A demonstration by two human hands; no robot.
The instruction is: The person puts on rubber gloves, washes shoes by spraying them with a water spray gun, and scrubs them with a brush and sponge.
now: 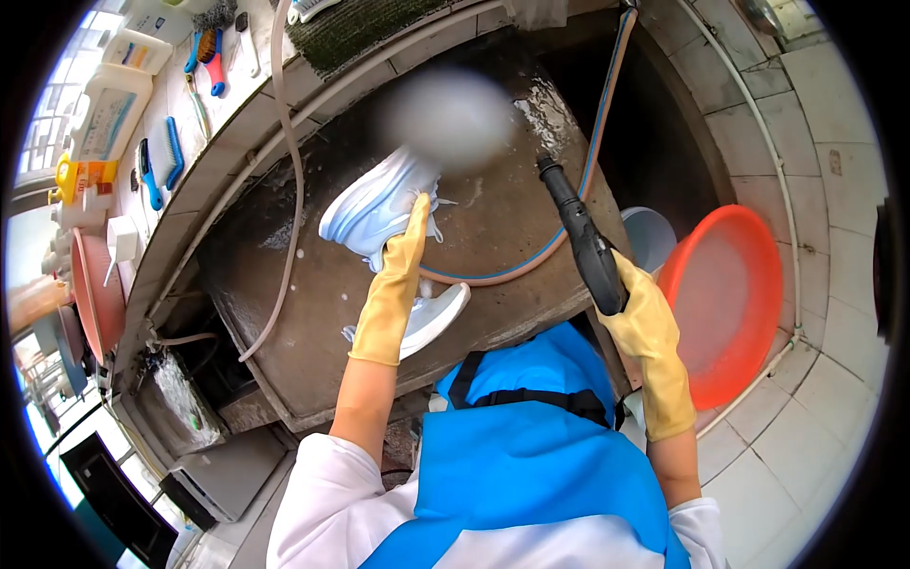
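Observation:
In a yellow rubber glove, my left hand [401, 261] holds a white and pale blue sneaker [370, 211] above the wet stone slab [341, 313]. A whitish blur covers the view just beyond the sneaker's upper end. A second white shoe [434, 318] lies on the slab beside my left wrist. My right hand [640, 308], also gloved, is closed around the handle of a black spray gun [583, 237]. The gun's nozzle points away from me, to the right of the sneaker.
An orange hose [507, 277] curves over the slab, and a pale hose [289, 190] runs down its left side. A red basin [730, 303] and a grey bucket [649, 237] stand at the right. Brushes [171, 156] and bottles [112, 109] line the left ledge.

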